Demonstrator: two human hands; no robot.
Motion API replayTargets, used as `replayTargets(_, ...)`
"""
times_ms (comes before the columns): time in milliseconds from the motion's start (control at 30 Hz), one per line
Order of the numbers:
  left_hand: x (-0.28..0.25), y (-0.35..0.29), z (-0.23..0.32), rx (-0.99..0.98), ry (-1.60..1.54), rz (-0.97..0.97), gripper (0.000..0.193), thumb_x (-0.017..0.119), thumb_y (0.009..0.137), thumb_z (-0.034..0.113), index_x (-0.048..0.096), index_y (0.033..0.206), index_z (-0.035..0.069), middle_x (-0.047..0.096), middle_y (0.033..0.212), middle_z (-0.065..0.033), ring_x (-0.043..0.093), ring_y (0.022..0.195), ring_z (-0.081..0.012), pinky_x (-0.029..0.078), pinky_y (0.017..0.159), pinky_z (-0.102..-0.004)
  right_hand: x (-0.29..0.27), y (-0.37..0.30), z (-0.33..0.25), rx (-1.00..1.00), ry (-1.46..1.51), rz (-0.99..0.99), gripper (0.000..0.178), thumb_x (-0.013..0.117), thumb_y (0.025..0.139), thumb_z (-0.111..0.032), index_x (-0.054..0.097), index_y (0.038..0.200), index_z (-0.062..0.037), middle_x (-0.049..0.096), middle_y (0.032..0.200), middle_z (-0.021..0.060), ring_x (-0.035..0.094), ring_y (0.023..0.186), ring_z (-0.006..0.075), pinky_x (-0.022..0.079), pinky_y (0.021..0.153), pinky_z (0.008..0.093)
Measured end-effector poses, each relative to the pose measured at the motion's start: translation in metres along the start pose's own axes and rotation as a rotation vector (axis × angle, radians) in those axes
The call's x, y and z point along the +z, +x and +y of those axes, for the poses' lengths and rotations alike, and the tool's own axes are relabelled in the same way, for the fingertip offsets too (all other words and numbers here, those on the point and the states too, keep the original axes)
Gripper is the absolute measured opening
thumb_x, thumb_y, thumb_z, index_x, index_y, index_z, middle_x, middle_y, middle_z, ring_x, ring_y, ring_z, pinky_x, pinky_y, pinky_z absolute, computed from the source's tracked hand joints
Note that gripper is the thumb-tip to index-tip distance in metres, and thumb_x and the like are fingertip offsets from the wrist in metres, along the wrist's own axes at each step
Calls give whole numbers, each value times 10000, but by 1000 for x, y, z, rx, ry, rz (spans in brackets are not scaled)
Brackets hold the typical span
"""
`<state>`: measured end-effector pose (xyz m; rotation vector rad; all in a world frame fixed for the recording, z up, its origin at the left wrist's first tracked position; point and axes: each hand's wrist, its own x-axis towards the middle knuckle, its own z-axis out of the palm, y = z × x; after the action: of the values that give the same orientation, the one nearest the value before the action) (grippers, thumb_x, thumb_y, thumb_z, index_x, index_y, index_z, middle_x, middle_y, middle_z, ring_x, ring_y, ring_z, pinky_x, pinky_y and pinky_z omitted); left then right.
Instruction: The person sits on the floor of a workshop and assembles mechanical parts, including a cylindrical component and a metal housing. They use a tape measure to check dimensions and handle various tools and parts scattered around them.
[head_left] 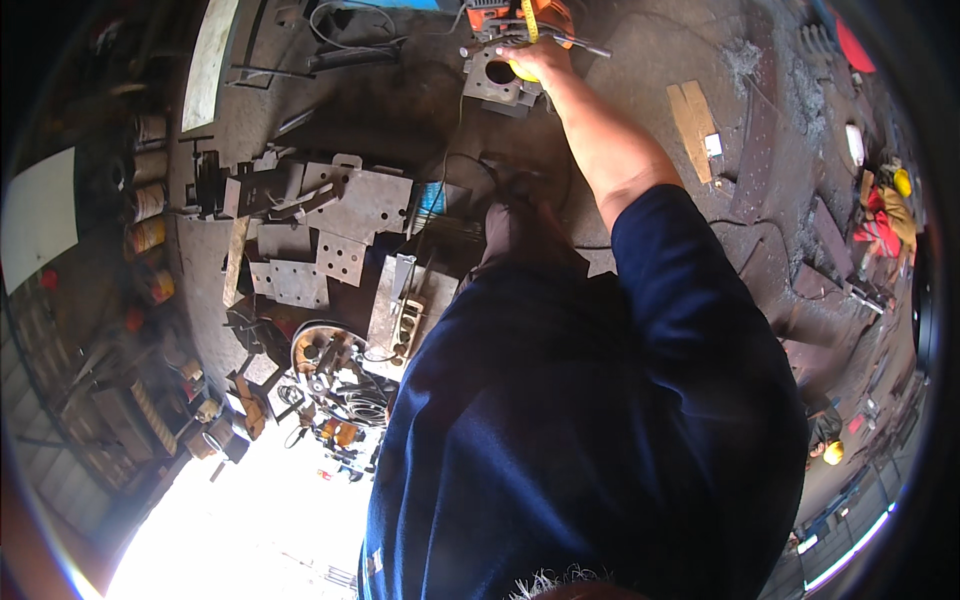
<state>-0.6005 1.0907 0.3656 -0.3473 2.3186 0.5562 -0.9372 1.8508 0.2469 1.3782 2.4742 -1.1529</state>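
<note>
My right arm reaches far out to the top of the view. My right hand (545, 62) is closed round a yellow tape measure (521, 71), mostly covered by the fingers. A strip of yellow tape blade (530, 18) runs up from it, over an orange machine (490, 14). Just below and left of this hand is a grey metal plate (480, 88) with a large round hole and smaller holes; the thumb lies over its upper edge. A metal rod (592, 48) sticks out to the right behind the hand. No part of my left hand shows.
Flat steel plates with drilled holes (365, 205) lie piled at left. Nearer are a round machine part (320, 345) and coiled cable (365, 402). A wooden board (690, 130) lies on the floor at right. A thin cable (462, 130) runs down from the holed plate. Cans (150, 200) line the far left.
</note>
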Motion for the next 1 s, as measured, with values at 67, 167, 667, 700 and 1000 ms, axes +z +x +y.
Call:
replayTargets(67,5,-11,-5,-15,-5,3,354,666,968,382,743,1167,101,764,1096,-138,730,1031,-300,551,900,-423,-1,-17,-17,-8,24,-32,829,836,672,-711,755,1062,16,775,1052,179,752,977,270,575,869,368)
replayTargets(167,2,-9,-4,-6,8,-5,353,666,968,382,743,1167,101,763,1098,-138,730,1031,-300,551,900,-422,-5,-22,-20,-44,29,-5,803,833,684,-702,760,1088,-11,773,1073,177,748,1004,284,570,884,379)
replayTargets(667,0,-6,2,-10,23,-26,349,668,966,378,744,1166,102,761,1106,-139,729,1033,-300,553,899,-421,9,-7,-16,-2,-48,67,732,840,744,-627,741,1099,6,774,1050,190,752,988,285,575,866,364)
replayTargets(700,0,-5,3,-11,22,-30,349,668,966,377,744,1166,102,761,1106,-140,729,1033,-300,553,899,-420,9,-6,-15,6,-43,57,732,841,746,-624,739,1095,11,773,1051,193,752,991,285,575,866,366)
replayTargets(1000,8,-2,10,-19,-5,-28,347,669,965,375,745,1165,102,760,1111,-140,728,1034,-301,554,899,-419,-1,-9,-20,30,17,-104,1010,856,720,-640,509,1349,70,681,1304,234,669,1217,332,541,1011,383)
